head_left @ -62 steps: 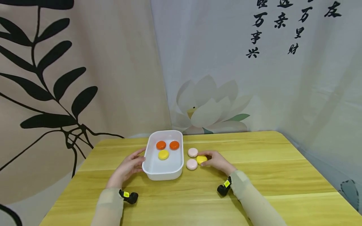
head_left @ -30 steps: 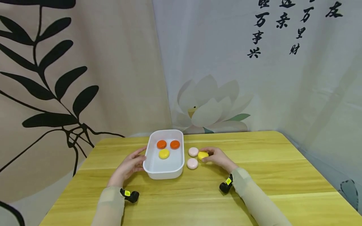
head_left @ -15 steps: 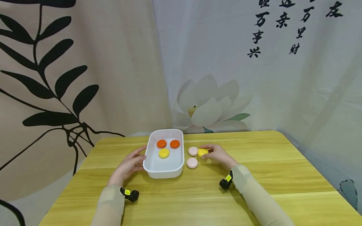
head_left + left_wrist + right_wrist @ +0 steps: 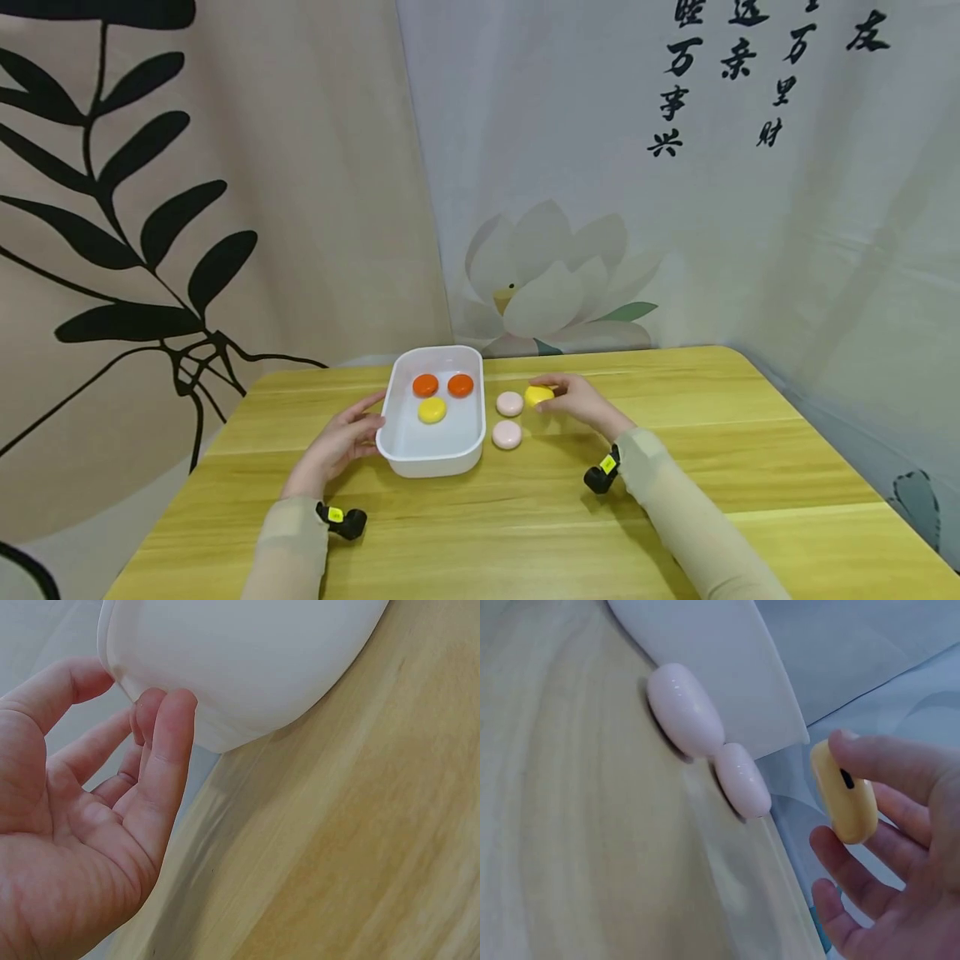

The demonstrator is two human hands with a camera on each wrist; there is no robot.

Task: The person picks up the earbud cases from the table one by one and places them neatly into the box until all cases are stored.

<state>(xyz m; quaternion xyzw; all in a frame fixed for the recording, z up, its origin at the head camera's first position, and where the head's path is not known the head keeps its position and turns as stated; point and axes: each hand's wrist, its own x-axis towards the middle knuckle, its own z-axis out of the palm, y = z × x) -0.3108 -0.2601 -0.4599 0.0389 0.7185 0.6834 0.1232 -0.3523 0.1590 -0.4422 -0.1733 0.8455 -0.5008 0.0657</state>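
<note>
Your right hand point(image 4: 581, 402) is nearly closed at the tips, pinching a yellow disc point(image 4: 844, 799) by its edge between thumb and fingers, while the lower fingers bend loosely and seem to carry little of it. That light hold probably suits so small and smooth a piece; it leaves much of the disc uncovered, so a dark slot shows in the right wrist view. The disc appears clear of the bench point(image 4: 420, 533), at the far right of the group. Just left of that hand lie the two pink discs point(image 4: 510, 404) point(image 4: 506, 434), one farther from you than the other, low and flat, with a little room between them and the tray point(image 4: 442, 469). The tray stands upright directly to the right of your left hand point(image 4: 347, 435), whose fingers are partly spread and softly bent, tips against the tray's side rather than wrapped about it; most likely they are there to keep it from sliding. Inside, to the right of that hand, two orange discs point(image 4: 425, 385) point(image 4: 461, 385) sit side by side toward the far end, with a second yellow disc point(image 4: 432, 410) nearer you, all spaced apart, perhaps so each lies flat.
</note>
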